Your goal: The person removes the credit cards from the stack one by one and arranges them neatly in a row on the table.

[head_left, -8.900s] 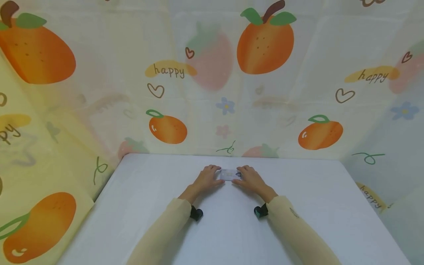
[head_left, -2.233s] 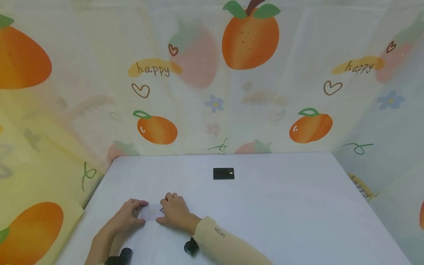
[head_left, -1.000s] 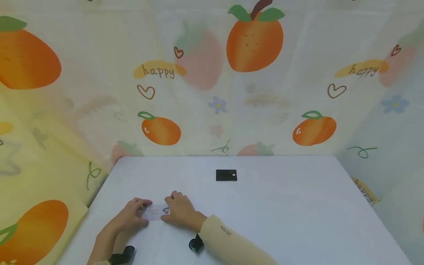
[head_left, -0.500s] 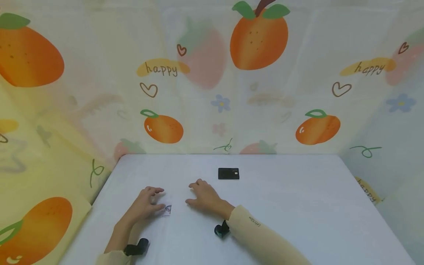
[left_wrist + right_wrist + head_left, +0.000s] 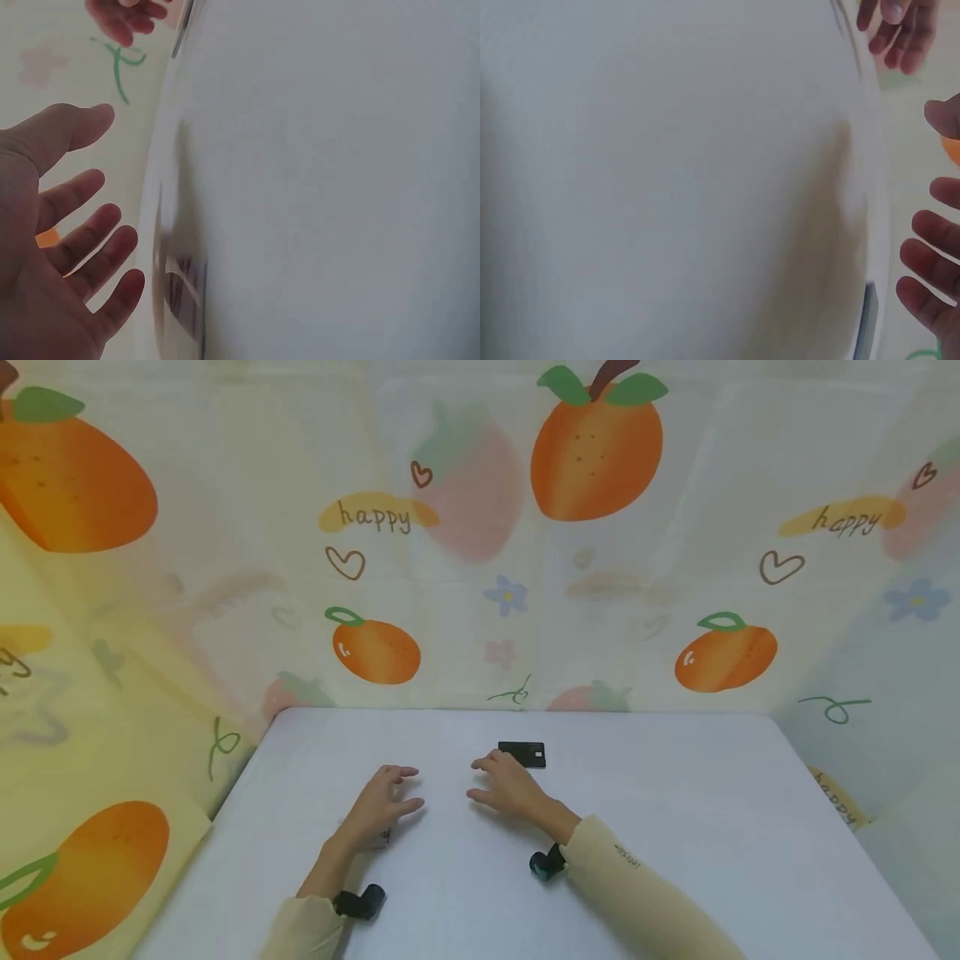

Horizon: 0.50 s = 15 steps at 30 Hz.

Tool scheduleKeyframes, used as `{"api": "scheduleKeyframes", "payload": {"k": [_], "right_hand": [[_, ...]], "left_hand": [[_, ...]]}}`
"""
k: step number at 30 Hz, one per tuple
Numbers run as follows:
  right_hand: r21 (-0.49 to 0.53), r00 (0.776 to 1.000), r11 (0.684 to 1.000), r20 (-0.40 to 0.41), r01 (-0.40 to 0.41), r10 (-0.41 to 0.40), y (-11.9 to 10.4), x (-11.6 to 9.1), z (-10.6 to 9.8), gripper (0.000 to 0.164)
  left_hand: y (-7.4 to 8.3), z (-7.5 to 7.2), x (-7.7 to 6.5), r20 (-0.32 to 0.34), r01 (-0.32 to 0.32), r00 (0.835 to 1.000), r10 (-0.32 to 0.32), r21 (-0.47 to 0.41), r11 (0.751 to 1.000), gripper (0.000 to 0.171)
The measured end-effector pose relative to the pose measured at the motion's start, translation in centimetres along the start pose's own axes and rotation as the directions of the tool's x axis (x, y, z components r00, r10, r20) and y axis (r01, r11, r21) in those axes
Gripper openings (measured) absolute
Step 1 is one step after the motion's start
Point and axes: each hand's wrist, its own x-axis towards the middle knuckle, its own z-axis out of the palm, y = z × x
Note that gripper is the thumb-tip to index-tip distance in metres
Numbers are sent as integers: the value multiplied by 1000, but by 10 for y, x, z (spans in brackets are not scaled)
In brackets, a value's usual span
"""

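Note:
My left hand (image 5: 377, 804) hovers above the white table with its fingers spread and nothing in them. A pale, clear-looking card with a dark printed patch (image 5: 383, 838) lies flat under it, mostly hidden by the hand and wrist. In the left wrist view, that card (image 5: 184, 304) sits on the tabletop apart from the fingers. My right hand (image 5: 512, 787) is also raised and holds nothing, its fingers relaxed. Just behind it lies a black bank card (image 5: 531, 755) with a light chip, its left part covered by the fingers. The right wrist view catches only the black card's edge (image 5: 866, 322).
A white-covered table (image 5: 660, 827) spreads out beneath both hands. Behind and beside it hangs a pale curtain (image 5: 600, 643) printed with oranges and strawberries. Black wrist cameras (image 5: 362, 902) are strapped at both cuffs.
Earlier both hands held the pale card by its ends, first at the back middle, then at the left. They have let it go there, lifted, and moved rightward. The black card appears uncovered.

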Motion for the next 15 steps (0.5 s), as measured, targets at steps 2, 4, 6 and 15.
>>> {"api": "scheduleKeyframes", "payload": {"k": [2,4,6,15], "right_hand": [[23,1000,1000,13,4,-4,7,-1,-9,46],[48,1000,999,17,12,-13,15,-1,-18,46],[58,1000,998,10,13,-13,23,-1,-27,46],[97,1000,995,-6,-9,10,54,-3,-47,41]], "left_hand": [[7,6,4,6,-11,1000,11,-4,1000,49],[13,12,9,13,-17,1000,17,3,1000,48],[18,16,15,17,-32,999,32,17,999,46],[43,28,50,80,-36,996,33,35,999,45]]}}
